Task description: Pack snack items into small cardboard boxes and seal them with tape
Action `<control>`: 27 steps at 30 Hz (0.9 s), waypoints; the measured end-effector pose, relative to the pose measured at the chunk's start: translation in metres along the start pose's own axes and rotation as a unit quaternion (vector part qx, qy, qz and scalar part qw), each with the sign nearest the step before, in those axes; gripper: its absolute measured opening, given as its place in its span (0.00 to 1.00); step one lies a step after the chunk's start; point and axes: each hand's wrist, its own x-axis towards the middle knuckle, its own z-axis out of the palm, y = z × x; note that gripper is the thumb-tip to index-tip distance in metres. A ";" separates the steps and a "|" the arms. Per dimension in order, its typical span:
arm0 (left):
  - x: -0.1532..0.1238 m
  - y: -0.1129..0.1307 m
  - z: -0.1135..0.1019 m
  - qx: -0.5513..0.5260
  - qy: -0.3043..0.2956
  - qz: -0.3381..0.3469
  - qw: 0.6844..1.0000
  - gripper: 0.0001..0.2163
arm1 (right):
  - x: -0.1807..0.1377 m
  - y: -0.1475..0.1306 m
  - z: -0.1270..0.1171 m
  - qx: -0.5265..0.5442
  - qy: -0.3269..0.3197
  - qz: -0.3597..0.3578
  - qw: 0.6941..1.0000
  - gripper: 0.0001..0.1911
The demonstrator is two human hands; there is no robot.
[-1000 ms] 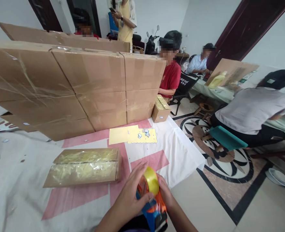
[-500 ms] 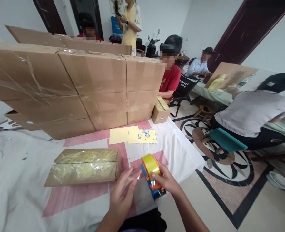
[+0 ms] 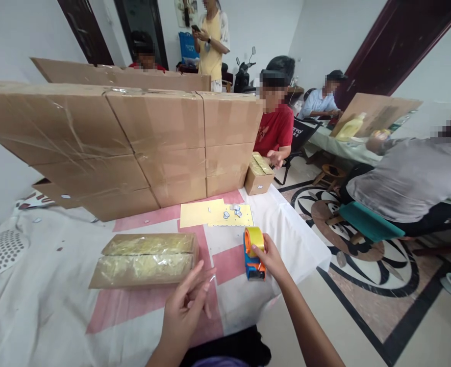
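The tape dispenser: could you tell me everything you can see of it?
The tape dispenser has a blue and orange body, apparently plastic, with a dark end nearest the wearer and a glossy yellow tape roll at its far end. The right hand's grip holds it from its right side. It is over the white and pink tablecloth, to the right of the long cardboard box; whether it touches the cloth is unclear.

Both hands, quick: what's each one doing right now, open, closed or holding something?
Left hand: partly curled; whether it holds anything cannot be told.
Right hand: closed on the tape dispenser.
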 end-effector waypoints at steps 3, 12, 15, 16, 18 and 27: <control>0.001 -0.002 -0.003 -0.005 -0.018 -0.007 1.000 0.23 | -0.017 -0.025 0.003 -0.124 0.116 -0.151 0.974 0.15; -0.009 -0.021 0.014 -0.040 -0.066 -0.079 0.994 0.27 | -0.085 -0.070 0.068 -0.048 -0.195 -0.183 0.962 0.07; -0.010 -0.016 0.013 -0.038 -0.041 -0.099 0.993 0.29 | -0.091 -0.057 0.078 -0.003 -0.164 -0.157 0.974 0.09; -0.010 -0.013 0.012 -0.035 -0.034 -0.101 0.994 0.29 | -0.092 -0.055 0.079 0.004 -0.159 -0.155 0.975 0.10; -0.010 -0.006 0.011 -0.024 -0.026 -0.097 0.995 0.28 | -0.094 -0.053 0.080 0.001 -0.157 -0.169 0.973 0.13; -0.003 0.000 -0.004 0.079 -0.112 -0.084 0.987 0.31 | -0.108 -0.055 0.079 -0.162 -0.074 -0.324 0.929 0.11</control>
